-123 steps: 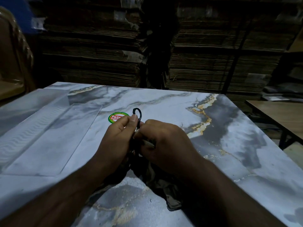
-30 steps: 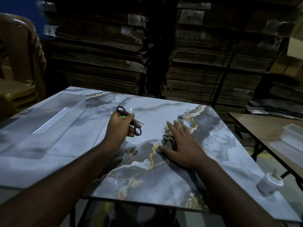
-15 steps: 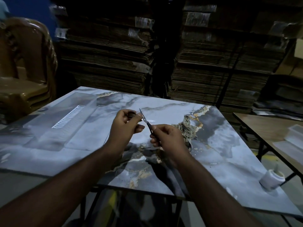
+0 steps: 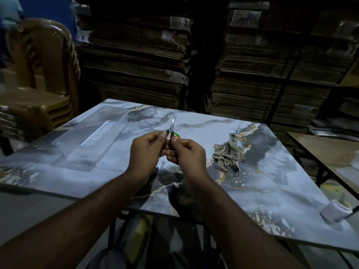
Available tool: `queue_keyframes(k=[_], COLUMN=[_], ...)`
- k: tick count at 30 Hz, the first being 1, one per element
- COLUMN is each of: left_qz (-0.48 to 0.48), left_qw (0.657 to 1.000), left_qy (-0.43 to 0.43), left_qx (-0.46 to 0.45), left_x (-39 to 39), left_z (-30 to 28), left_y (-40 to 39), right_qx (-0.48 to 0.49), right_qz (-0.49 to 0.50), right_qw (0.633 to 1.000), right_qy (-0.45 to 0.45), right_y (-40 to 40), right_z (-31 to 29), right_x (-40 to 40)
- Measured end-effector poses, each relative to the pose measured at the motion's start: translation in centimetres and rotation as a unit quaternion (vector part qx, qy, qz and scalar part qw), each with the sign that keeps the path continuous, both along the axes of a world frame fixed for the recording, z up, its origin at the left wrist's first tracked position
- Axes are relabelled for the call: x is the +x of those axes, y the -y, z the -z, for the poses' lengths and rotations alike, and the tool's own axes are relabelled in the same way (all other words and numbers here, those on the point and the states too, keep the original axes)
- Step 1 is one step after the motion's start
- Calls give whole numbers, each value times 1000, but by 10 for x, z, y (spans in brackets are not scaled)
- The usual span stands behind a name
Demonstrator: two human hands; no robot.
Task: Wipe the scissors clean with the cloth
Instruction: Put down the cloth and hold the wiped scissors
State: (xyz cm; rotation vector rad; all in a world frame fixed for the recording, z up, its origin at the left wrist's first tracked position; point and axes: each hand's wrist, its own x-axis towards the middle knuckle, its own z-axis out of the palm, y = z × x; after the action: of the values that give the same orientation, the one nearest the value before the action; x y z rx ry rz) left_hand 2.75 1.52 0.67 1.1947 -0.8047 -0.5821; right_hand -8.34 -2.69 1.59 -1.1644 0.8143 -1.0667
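Scissors up in both hands, cloth lying out on the marble-patterned table [image 4: 272, 183].

Big picture first: stacked cardboard [image 4: 262, 65] walls off the back, a brown plastic chair [image 4: 38, 78] sits far left, and a clear plastic sheet [image 4: 93, 144] lies on the table's left half. Out right, the crumpled cloth [image 4: 228, 153] rests alone, apart from both hands. A white roll [image 4: 335, 209] sits at the near right corner. Centre stage, the left hand [image 4: 146, 150] and right hand [image 4: 186, 155] both pinch the handle end of the scissors [image 4: 172, 126], blades closed together and pointing up and away, above a round sticker [image 4: 173, 135].
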Motion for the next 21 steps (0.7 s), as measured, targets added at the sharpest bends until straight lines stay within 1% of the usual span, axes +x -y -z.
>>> queue_keyframes(k=[5,6,8,9,12,14,16,18,20,21], left_qz=[-9,-16,-41,-48,-54,-86,-129,-173,-204,-202], left_qw=[1000,1000,997,994,991,986,971,945,902,878], left_qy=[-9,2,63,85,105,118,157,218,280,311], left_qx=[5,9,30,39,56,85,124,172,257,302], left_x=[20,25,37,44,71,99,136,172,200,210], left_z=[0,-1,-6,-10,-24,-32,-39,-42,-40,-37], left_y=[-9,-10,-13,-15,-18,-17,-14,-11,-8,-6], right_qx=[21,23,18,3,-86,-133,-167,-190,-209,-220], right_qz=[-3,-4,-20,-31,-42,-32,-18,-17,-22,-22], right_qw=[1000,1000,999,999,989,981,968,953,941,937], right_qy=[-4,-9,-25,-42,-110,-141,-185,-236,-265,-271], right_y=[-5,-6,-6,-6,-1,4,10,16,17,17], right_z=[0,-1,-3,-4,-4,0,9,23,36,42], right_x=[26,32,42,47,56,58,56,52,49,49])
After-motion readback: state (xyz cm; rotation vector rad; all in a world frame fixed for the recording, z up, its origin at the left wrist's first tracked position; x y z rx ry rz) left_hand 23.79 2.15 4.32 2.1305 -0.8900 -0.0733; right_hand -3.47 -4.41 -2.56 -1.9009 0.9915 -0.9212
